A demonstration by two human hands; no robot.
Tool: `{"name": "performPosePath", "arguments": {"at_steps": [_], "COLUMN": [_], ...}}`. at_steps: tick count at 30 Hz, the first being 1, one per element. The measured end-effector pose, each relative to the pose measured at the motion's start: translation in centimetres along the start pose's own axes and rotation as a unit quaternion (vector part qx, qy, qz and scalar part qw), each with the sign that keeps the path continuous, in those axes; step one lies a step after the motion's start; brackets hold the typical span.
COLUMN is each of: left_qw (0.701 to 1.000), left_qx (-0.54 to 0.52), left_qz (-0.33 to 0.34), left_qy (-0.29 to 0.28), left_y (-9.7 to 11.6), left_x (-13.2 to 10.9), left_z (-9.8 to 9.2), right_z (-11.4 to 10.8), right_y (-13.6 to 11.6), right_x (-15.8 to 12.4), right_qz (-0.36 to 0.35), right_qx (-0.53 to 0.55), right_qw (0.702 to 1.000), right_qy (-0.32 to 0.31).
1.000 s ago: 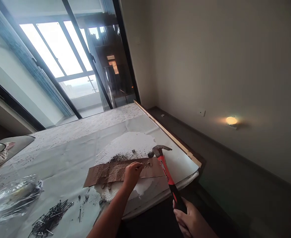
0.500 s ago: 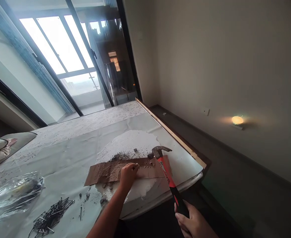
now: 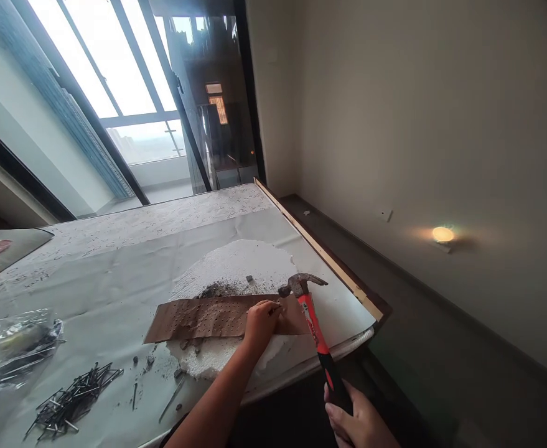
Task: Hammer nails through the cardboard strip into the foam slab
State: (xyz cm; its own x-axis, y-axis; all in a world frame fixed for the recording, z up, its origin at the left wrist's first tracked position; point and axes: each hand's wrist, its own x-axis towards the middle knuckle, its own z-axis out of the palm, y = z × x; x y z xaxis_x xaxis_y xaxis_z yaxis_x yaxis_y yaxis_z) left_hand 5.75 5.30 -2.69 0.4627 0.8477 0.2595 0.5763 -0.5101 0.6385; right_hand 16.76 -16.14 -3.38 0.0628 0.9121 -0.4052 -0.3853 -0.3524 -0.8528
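Note:
My right hand (image 3: 357,414) grips the black lower handle of a claw hammer (image 3: 314,330). The hammer stands upright, its worn metal head above the right end of a brown cardboard strip (image 3: 189,318) dotted with small holes or bumps. Over the right part of that strip is my left hand (image 3: 261,322), fingertips pinched together close to the hammer head. Whatever is in the pinch is too small to make out. Under the strip lies a white foam sheet (image 3: 254,255), with dark grit and crumbs scattered along the strip's far edge.
A heap of nails (image 3: 72,401) lies at the lower left beside a clear plastic bag (image 3: 16,348). Loose grey lumps and a single nail (image 3: 135,396) are nearby. A wooden rail (image 3: 320,249) edges the covered bed-like surface; a wall lamp (image 3: 442,234) glows at right.
My left hand has moved right along the cardboard strip, nearer the hammer. The hammer stays raised in my right hand. The camera view has shifted slightly.

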Motion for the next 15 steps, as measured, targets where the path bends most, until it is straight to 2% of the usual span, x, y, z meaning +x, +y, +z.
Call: {"name": "performPosePath", "arguments": {"at_steps": [4, 11, 15], "left_qw": [1.000, 1.000, 1.000], "left_qx": [-0.005, -0.009, -0.007], "left_qz": [0.007, 0.022, 0.019], "left_qy": [-0.002, -0.001, -0.004], "left_y": [-0.1, -1.2, -1.4], "left_x": [0.1, -0.2, -0.4], "left_z": [0.3, 1.3, 1.3], "right_z": [0.1, 0.8, -0.1], "right_y": [0.1, 0.1, -0.3], "right_x": [0.2, 0.2, -0.3], "right_qz": [-0.006, -0.017, -0.032], "right_qx": [-0.006, -0.039, -0.086], "right_qw": [1.000, 0.999, 0.995], "right_qy": [-0.011, 0.012, 0.035]}}
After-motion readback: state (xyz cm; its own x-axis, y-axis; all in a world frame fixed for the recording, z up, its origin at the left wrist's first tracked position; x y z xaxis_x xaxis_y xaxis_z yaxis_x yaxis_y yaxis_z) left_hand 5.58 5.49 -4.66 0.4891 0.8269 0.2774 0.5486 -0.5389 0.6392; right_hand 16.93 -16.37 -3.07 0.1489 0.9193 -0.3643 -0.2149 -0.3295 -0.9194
